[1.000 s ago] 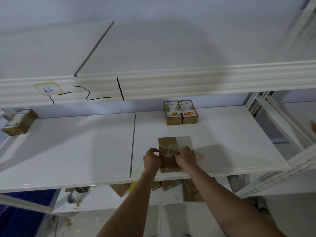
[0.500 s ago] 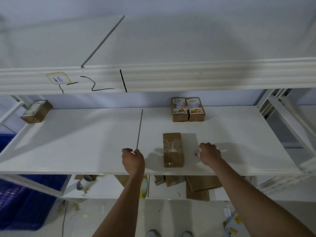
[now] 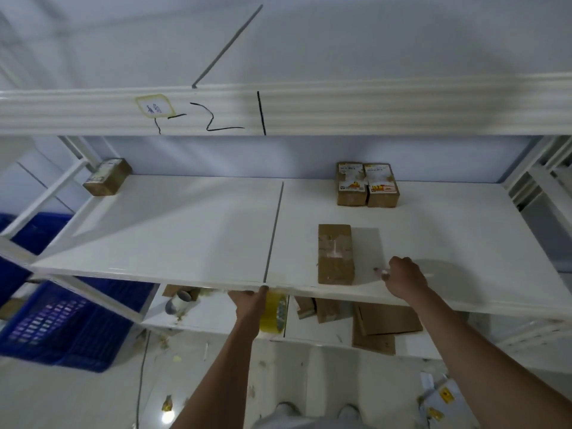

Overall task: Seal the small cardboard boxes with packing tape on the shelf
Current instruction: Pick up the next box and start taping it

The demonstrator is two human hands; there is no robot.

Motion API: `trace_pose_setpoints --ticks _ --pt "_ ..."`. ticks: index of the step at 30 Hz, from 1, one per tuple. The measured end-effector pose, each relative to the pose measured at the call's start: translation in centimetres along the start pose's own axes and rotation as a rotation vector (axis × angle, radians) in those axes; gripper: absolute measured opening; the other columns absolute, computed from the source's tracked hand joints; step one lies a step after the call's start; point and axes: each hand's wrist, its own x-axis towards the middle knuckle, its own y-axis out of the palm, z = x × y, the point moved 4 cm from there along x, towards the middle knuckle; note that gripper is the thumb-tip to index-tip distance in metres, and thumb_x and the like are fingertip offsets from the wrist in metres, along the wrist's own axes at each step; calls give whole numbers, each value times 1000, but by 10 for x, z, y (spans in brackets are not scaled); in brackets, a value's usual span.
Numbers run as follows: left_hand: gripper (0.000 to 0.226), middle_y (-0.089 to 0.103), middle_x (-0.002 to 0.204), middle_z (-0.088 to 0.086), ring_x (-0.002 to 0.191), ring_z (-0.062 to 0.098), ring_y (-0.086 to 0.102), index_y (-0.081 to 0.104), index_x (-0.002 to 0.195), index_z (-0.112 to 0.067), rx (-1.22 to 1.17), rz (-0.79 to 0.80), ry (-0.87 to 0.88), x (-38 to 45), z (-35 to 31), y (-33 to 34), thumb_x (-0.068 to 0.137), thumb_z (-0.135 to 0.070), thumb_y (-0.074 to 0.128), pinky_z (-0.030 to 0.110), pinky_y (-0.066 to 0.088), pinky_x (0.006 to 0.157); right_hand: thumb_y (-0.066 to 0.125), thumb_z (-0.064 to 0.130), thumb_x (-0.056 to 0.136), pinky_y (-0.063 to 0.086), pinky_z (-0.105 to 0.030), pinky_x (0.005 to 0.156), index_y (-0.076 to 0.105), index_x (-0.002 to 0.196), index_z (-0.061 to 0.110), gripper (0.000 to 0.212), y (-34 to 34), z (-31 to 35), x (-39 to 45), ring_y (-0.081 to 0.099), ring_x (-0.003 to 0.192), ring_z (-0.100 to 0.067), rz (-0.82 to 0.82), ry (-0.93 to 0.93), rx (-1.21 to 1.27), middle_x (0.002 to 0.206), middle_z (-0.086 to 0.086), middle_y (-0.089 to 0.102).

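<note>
A small brown cardboard box (image 3: 335,255) lies near the front edge of the white shelf (image 3: 185,236), with clear tape across its middle. My right hand (image 3: 404,278) rests on the shelf just right of the box, its fingers pinched on a small pink-and-white object (image 3: 379,270). My left hand (image 3: 249,305) is below the shelf's front edge, left of the box, closed on a yellowish roll of packing tape (image 3: 274,312). Two labelled boxes (image 3: 366,185) stand side by side at the back. Another box (image 3: 106,181) sits at the back left.
Flattened cartons and small boxes (image 3: 380,326) lie on the lower shelf, with a cup-like item (image 3: 178,305) to their left. A blue plastic crate (image 3: 62,323) stands on the floor at left. The upper shelf beam (image 3: 340,109) crosses overhead. Scraps litter the floor.
Both hands have let go of the box. My left hand dropped below the shelf edge to the tape roll. My right hand moved right to the small object on the shelf.
</note>
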Motion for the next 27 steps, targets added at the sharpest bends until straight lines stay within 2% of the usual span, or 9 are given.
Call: trace_pose_setpoints --ticks 5,7,10,12,14,16,19,23,27 --pt "41 66 115 17 103 32 67 64 113 -13 62 258 31 -8 2 -3 78 -28 77 55 56 91 66 17 93 41 -30 65 63 94 1 16 10 -1 -4 61 87 -34 -96 59 92 94 -19 61" --pt "27 66 113 17 101 32 68 63 109 -16 37 302 45 -13 2 -7 84 -20 74 51 56 89 65 16 94 35 -27 56 64 81 -1 21 10 -2 -8 61 76 -32 -147 133 209 82 -18 61" --pt "25 66 108 14 100 31 66 62 112 -18 -17 329 18 -12 2 -11 88 -24 69 50 55 92 60 13 97 26 -24 48 60 65 0 34 3 2 -22 55 59 -27 -253 229 364 62 -11 55" --pt "20 64 103 9 96 27 64 63 112 -19 -32 348 1 -9 1 -11 93 -21 67 46 55 91 60 11 98 26 -25 49 60 73 1 27 -10 15 -37 52 59 -23 -356 257 459 66 -10 57" --pt "17 64 102 9 93 26 65 63 110 -19 -12 380 -7 -3 2 -10 94 -22 67 43 56 87 60 9 98 36 -25 59 61 89 0 13 -22 36 -53 55 71 -22 -461 256 592 80 -9 59" --pt "17 65 106 11 95 27 67 63 109 -19 11 399 -6 0 4 -10 93 -23 68 43 57 86 61 10 97 42 -24 63 61 102 0 11 -28 61 -67 59 76 -22 -511 193 709 88 -9 62" --pt "13 66 99 9 88 24 68 64 104 -19 20 398 -13 2 6 -12 93 -23 69 43 58 88 58 15 99 46 -19 58 63 111 7 15 -24 100 -82 67 74 -19 -467 55 808 90 -6 68" --pt "18 66 99 7 87 22 66 64 108 -18 54 414 19 2 5 -15 93 -25 69 38 57 83 56 17 101 48 -13 58 64 107 16 10 -6 151 -97 65 74 -11 -262 -79 822 89 1 68" --pt "25 64 97 4 88 21 64 63 114 -15 75 374 18 2 12 -13 94 -29 68 38 56 85 54 16 101 52 -24 69 64 109 17 13 23 181 -104 62 76 -15 -56 -122 817 94 -1 68"
